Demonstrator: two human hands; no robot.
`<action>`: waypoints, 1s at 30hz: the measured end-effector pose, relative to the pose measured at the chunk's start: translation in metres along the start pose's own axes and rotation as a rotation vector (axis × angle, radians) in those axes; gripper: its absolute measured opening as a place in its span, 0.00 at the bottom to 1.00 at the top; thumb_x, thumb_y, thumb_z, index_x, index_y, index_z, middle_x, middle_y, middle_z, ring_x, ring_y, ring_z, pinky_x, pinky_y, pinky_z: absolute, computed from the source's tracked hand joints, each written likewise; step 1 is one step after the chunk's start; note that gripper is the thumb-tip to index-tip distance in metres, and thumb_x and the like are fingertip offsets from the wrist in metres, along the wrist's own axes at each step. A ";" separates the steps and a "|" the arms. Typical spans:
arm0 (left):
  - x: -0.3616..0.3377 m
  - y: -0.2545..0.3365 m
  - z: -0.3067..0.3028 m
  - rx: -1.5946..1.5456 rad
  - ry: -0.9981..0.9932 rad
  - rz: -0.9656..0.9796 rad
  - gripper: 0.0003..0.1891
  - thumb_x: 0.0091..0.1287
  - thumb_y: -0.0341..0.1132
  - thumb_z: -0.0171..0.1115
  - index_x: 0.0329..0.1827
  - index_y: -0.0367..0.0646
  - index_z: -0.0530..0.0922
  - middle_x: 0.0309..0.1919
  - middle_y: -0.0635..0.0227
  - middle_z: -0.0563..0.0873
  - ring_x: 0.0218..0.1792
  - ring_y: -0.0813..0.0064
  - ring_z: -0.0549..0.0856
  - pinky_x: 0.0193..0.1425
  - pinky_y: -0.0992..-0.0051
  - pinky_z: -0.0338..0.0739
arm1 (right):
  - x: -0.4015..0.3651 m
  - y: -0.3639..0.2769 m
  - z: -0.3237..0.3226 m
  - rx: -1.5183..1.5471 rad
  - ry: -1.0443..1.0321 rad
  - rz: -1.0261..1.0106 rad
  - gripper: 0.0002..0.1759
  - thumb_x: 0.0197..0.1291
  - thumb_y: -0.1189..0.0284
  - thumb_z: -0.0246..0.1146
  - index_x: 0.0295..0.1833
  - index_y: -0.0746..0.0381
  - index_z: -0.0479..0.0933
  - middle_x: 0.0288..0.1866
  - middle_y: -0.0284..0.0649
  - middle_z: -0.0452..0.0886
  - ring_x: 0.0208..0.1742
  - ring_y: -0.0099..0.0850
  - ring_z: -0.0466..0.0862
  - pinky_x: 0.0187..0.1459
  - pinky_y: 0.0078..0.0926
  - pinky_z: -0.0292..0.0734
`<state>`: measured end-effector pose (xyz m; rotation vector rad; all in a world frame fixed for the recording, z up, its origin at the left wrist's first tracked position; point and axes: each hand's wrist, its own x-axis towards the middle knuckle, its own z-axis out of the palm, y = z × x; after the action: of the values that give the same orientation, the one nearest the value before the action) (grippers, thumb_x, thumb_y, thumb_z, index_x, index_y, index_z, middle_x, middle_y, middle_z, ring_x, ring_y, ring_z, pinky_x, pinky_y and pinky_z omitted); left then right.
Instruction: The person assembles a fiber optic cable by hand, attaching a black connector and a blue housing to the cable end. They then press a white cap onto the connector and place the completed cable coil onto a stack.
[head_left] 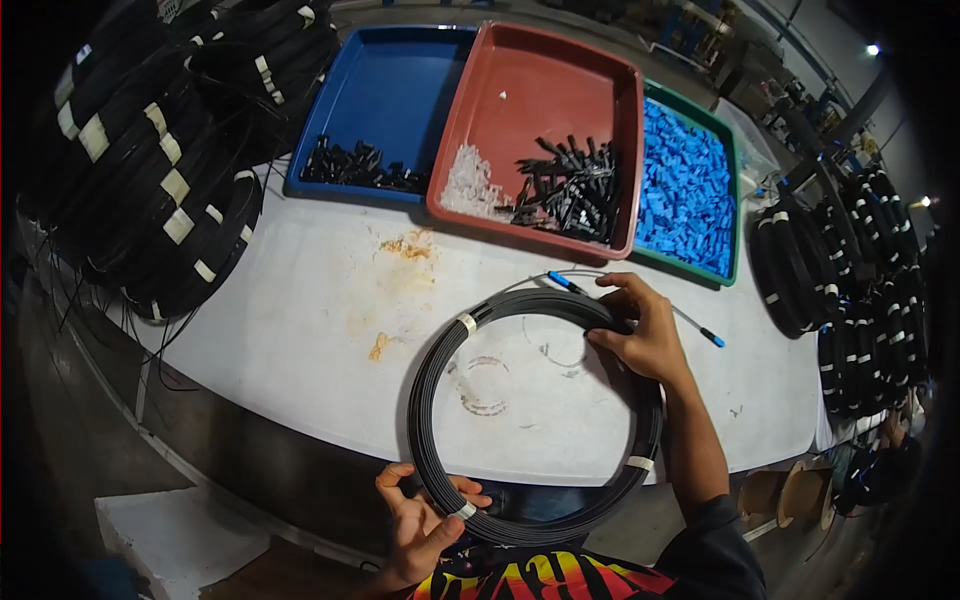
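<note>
Part of the coil [425, 400] is covered by the right hand [645, 325], and the left fingers are partly hidden beneath it. The left hand [418, 522] is turned palm-up, loosely gripping the lower-left rim; the upper-right rim is straddled by right thumb and index. The table's [310, 300] near edge is overlapped by the coil.

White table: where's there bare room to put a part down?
Free table: between left coil stack and held coil, bar brown stains; inside its ring, only marks; right of the right forearm, up to right-side coils. Crowded: far edge, with blue tray, red tray, green tray; by right hand, two connectors.
</note>
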<state>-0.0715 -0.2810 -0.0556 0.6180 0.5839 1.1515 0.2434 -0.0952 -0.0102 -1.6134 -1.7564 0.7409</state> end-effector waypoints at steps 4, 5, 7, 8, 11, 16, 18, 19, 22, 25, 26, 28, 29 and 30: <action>-0.004 -0.006 0.010 0.049 0.171 0.148 0.43 0.66 0.30 0.71 0.75 0.62 0.49 0.52 0.45 0.80 0.48 0.55 0.88 0.59 0.57 0.83 | -0.007 0.000 0.001 0.062 0.075 -0.038 0.35 0.43 0.82 0.80 0.61 0.60 0.79 0.44 0.45 0.89 0.46 0.33 0.89 0.51 0.32 0.83; -0.004 -0.003 0.008 0.068 0.167 0.224 0.44 0.65 0.31 0.72 0.75 0.61 0.48 0.50 0.47 0.80 0.45 0.58 0.88 0.54 0.59 0.84 | -0.011 -0.003 0.001 0.144 0.104 -0.054 0.34 0.44 0.82 0.80 0.60 0.61 0.79 0.44 0.43 0.88 0.46 0.32 0.89 0.52 0.31 0.83; -0.005 0.006 0.014 0.116 0.198 0.395 0.45 0.63 0.30 0.72 0.75 0.59 0.48 0.47 0.53 0.79 0.37 0.65 0.88 0.43 0.67 0.87 | -0.020 -0.016 0.005 0.247 0.180 -0.125 0.34 0.45 0.84 0.79 0.61 0.63 0.78 0.45 0.37 0.84 0.49 0.28 0.87 0.53 0.30 0.83; -0.003 0.016 0.020 0.217 0.285 0.483 0.46 0.61 0.27 0.69 0.76 0.57 0.49 0.47 0.55 0.79 0.31 0.69 0.86 0.36 0.72 0.86 | -0.023 -0.027 0.007 0.247 0.186 -0.121 0.34 0.45 0.84 0.79 0.61 0.63 0.78 0.45 0.37 0.84 0.49 0.28 0.87 0.53 0.30 0.83; -0.004 0.044 0.017 0.253 0.242 0.780 0.52 0.62 0.26 0.65 0.85 0.58 0.40 0.49 0.56 0.78 0.25 0.74 0.82 0.25 0.77 0.81 | -0.024 -0.066 0.009 0.533 0.288 -0.326 0.50 0.46 0.86 0.79 0.76 0.59 0.64 0.48 0.38 0.81 0.52 0.29 0.85 0.55 0.31 0.84; 0.028 0.125 -0.054 0.891 -0.695 1.124 0.43 0.70 0.37 0.65 0.82 0.52 0.47 0.53 0.54 0.84 0.32 0.73 0.89 0.25 0.77 0.82 | -0.007 -0.099 -0.002 0.342 0.386 -0.551 0.60 0.45 0.86 0.80 0.82 0.55 0.55 0.46 0.37 0.82 0.50 0.26 0.84 0.54 0.29 0.82; 0.016 0.105 0.012 1.088 -0.456 1.246 0.12 0.79 0.42 0.52 0.54 0.45 0.78 0.42 0.65 0.92 0.36 0.76 0.91 0.29 0.79 0.82 | -0.005 -0.085 -0.006 0.307 0.249 -0.489 0.55 0.43 0.82 0.84 0.76 0.58 0.62 0.46 0.39 0.84 0.50 0.27 0.85 0.53 0.26 0.82; 0.006 0.120 0.031 1.152 -0.582 1.010 0.19 0.69 0.44 0.61 0.61 0.49 0.75 0.43 0.57 0.91 0.32 0.66 0.90 0.27 0.73 0.80 | -0.003 -0.073 0.000 0.337 0.261 -0.538 0.51 0.44 0.80 0.85 0.73 0.59 0.64 0.47 0.40 0.85 0.50 0.28 0.86 0.53 0.26 0.82; 0.017 0.106 0.039 1.164 -0.772 1.059 0.26 0.62 0.38 0.69 0.63 0.44 0.73 0.45 0.46 0.88 0.25 0.59 0.86 0.25 0.69 0.77 | -0.007 -0.029 0.015 0.273 0.280 -0.627 0.41 0.47 0.71 0.86 0.62 0.63 0.68 0.51 0.44 0.87 0.55 0.33 0.87 0.58 0.29 0.82; 0.023 0.079 0.014 1.332 -0.852 1.305 0.09 0.69 0.35 0.63 0.45 0.40 0.78 0.42 0.59 0.90 0.25 0.73 0.84 0.24 0.79 0.74 | -0.032 0.007 0.021 0.291 0.229 -0.498 0.39 0.48 0.71 0.85 0.61 0.65 0.69 0.56 0.47 0.86 0.60 0.34 0.86 0.60 0.32 0.81; 0.020 0.067 0.002 1.491 -0.867 1.370 0.08 0.73 0.33 0.59 0.36 0.42 0.81 0.41 0.68 0.92 0.30 0.79 0.86 0.26 0.83 0.76 | -0.037 0.018 0.018 0.226 0.225 -0.553 0.37 0.50 0.73 0.84 0.60 0.64 0.69 0.58 0.48 0.85 0.61 0.35 0.85 0.59 0.31 0.82; 0.023 0.060 0.010 1.410 -0.854 1.292 0.09 0.63 0.24 0.65 0.24 0.41 0.79 0.40 0.68 0.92 0.25 0.78 0.80 0.25 0.85 0.71 | -0.050 0.020 0.000 0.108 0.151 -0.549 0.31 0.53 0.85 0.77 0.60 0.63 0.71 0.65 0.52 0.82 0.66 0.42 0.84 0.59 0.34 0.85; 0.024 0.051 0.007 1.430 -0.853 1.377 0.08 0.61 0.23 0.66 0.23 0.41 0.79 0.42 0.68 0.92 0.25 0.78 0.81 0.25 0.85 0.71 | -0.056 0.017 -0.017 -0.099 0.102 -0.543 0.31 0.52 0.88 0.73 0.61 0.61 0.70 0.67 0.51 0.81 0.66 0.45 0.84 0.59 0.36 0.85; 0.027 0.045 0.005 1.448 -0.848 1.468 0.08 0.59 0.22 0.67 0.23 0.40 0.80 0.43 0.68 0.92 0.25 0.79 0.81 0.26 0.85 0.71 | -0.058 0.017 -0.031 -0.307 0.052 -0.538 0.33 0.52 0.92 0.69 0.63 0.60 0.70 0.68 0.51 0.80 0.66 0.47 0.83 0.59 0.37 0.85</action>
<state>-0.0892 -0.2432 -0.0233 2.9383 0.0022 1.3851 0.2813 -0.1521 -0.0079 -1.2260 -2.2072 0.1793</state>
